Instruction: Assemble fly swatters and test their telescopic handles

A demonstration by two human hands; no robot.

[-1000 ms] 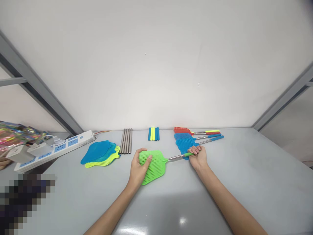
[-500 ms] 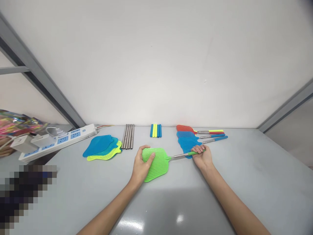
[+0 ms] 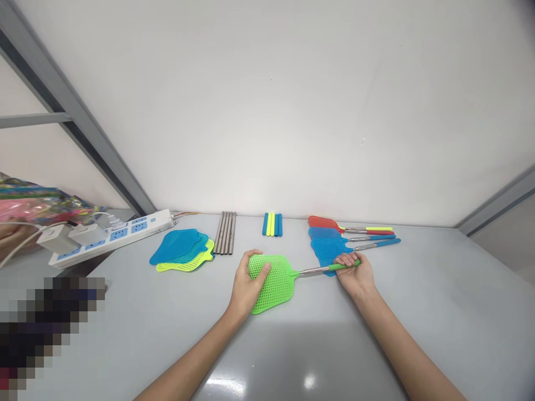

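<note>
A green fly swatter (image 3: pixel 276 284) with a metal rod and a green grip lies across both hands above the table. My left hand (image 3: pixel 249 284) is closed on the left edge of its perforated head, thumb on top. My right hand (image 3: pixel 354 273) wraps its fingers round the green grip at the other end. Just behind that hand lie blue fly swatters (image 3: pixel 328 250), partly covered by it, and a red fly swatter (image 3: pixel 324 224) farther back.
Blue and yellow swatter heads (image 3: pixel 178 248) are stacked at the left, beside several metal rods (image 3: pixel 225 234). Blue and yellow grips (image 3: pixel 272 224) lie by the wall. A power strip (image 3: pixel 121 236) with plugs stands at far left, near shiny plastic packaging (image 3: pixel 45 203).
The whole view has shifted slightly, so things appear a little farther right. Both hands keep the same hold on the green fly swatter.
</note>
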